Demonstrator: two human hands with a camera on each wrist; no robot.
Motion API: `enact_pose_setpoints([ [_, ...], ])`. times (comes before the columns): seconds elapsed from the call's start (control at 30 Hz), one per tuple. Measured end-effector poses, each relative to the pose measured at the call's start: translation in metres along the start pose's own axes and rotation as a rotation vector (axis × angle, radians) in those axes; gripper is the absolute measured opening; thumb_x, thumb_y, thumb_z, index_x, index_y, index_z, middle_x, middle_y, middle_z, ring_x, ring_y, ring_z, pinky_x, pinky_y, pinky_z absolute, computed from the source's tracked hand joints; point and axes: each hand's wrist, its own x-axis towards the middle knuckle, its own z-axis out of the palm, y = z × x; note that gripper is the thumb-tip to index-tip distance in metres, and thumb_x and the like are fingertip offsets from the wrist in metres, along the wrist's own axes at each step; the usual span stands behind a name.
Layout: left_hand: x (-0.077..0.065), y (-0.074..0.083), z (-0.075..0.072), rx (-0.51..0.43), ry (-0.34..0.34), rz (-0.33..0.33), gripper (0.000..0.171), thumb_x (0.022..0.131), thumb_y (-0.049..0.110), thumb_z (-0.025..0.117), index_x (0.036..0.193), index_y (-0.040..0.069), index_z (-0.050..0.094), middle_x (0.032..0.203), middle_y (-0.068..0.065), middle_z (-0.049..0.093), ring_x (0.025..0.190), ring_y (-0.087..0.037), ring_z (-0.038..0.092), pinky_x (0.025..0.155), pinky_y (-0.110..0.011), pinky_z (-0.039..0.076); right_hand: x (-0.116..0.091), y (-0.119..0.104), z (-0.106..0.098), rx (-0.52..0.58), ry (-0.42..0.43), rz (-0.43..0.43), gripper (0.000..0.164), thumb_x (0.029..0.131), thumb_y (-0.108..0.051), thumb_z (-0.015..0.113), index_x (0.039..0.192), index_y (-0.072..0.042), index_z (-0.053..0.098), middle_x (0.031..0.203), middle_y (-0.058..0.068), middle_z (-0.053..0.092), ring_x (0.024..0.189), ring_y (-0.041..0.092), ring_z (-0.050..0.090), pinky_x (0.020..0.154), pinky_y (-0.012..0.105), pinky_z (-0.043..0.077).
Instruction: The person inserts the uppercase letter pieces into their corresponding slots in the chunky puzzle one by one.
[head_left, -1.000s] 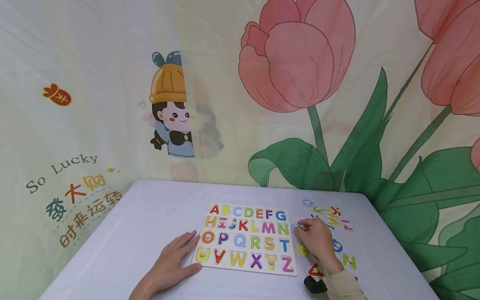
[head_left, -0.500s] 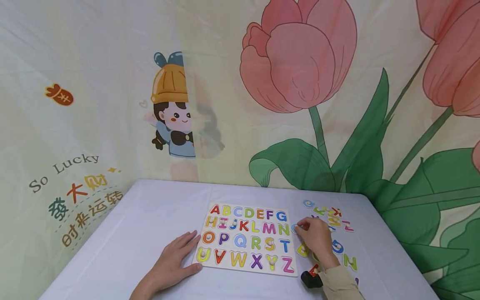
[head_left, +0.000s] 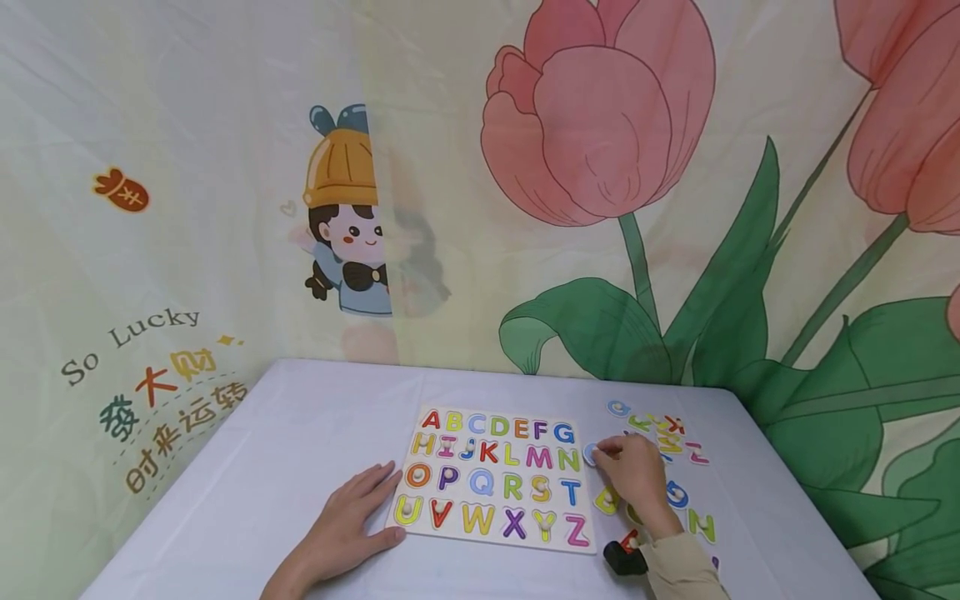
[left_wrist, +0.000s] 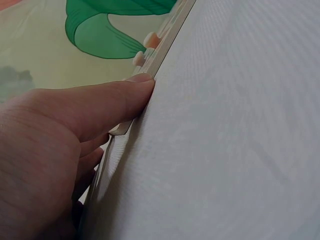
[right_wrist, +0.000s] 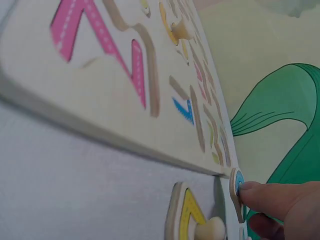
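Observation:
A white alphabet puzzle board (head_left: 557,542) lies on the table, with knobbed letters in some of its slots. My left hand (head_left: 347,518) rests at its left edge, fingers extended, and the thumb (left_wrist: 112,102) touches the near corner. Beyond the right edge, my right hand (head_left: 633,477) pinches a light blue letter piece (right_wrist: 236,187) between thumb and fingers. Those fingers partly cover the piece, so its letter cannot be read, nor whether it is lifted. A yellow letter piece (right_wrist: 185,215) with a knob lies close to this hand.
Loose letter pieces lie right of the board: a blue Q (head_left: 618,407), a pink one (head_left: 697,453) and a green N (head_left: 702,525) among them. A black object (head_left: 624,560) at my right wrist partly covers a red piece. A printed tulip curtain (head_left: 442,333) hangs behind the table.
My right hand stays beside the board's right edge, its fingers on the blue piece. The black object at the wrist has shifted slightly left over the red piece. My left hand keeps still.

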Motion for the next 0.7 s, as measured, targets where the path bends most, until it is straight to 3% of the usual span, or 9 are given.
enact_pose_setpoints([
  [0.2, 0.0, -0.001, 0.002, 0.007, -0.002, 0.0, 0.086, 0.091, 0.063, 0.074, 0.16, 0.016, 0.051, 0.168, -0.006, 0.043, 0.157, -0.037, 0.034, 0.122, -0.066, 0.03, 0.006, -0.022, 0.008, 0.057, -0.059, -0.111, 0.015, 0.093, -0.016, 0.084, 0.105, -0.006, 0.083, 0.099, 0.006, 0.069, 0.084, 0.02, 0.059, 0.066, 0.027, 0.05],
  [0.43, 0.0, -0.002, 0.002, -0.014, -0.012, -0.012, 0.087, 0.09, 0.063, 0.074, 0.16, 0.017, 0.05, 0.169, -0.005, 0.042, 0.157, -0.036, 0.033, 0.122, -0.066, 0.029, 0.019, -0.06, 0.045, 0.123, -0.154, -0.277, 0.011, 0.091, -0.016, 0.086, 0.1, -0.011, 0.085, 0.09, -0.002, 0.067, 0.079, 0.013, 0.056, 0.063, 0.022, 0.049],
  [0.7, 0.001, -0.003, 0.003, -0.007, -0.003, 0.0, 0.086, 0.09, 0.063, 0.075, 0.16, 0.017, 0.051, 0.168, -0.005, 0.043, 0.156, -0.036, 0.035, 0.122, -0.066, 0.03, 0.032, -0.098, 0.087, 0.185, -0.296, -0.303, 0.01, 0.096, -0.019, 0.082, 0.104, -0.014, 0.084, 0.092, -0.004, 0.064, 0.083, 0.015, 0.058, 0.064, 0.024, 0.052],
])
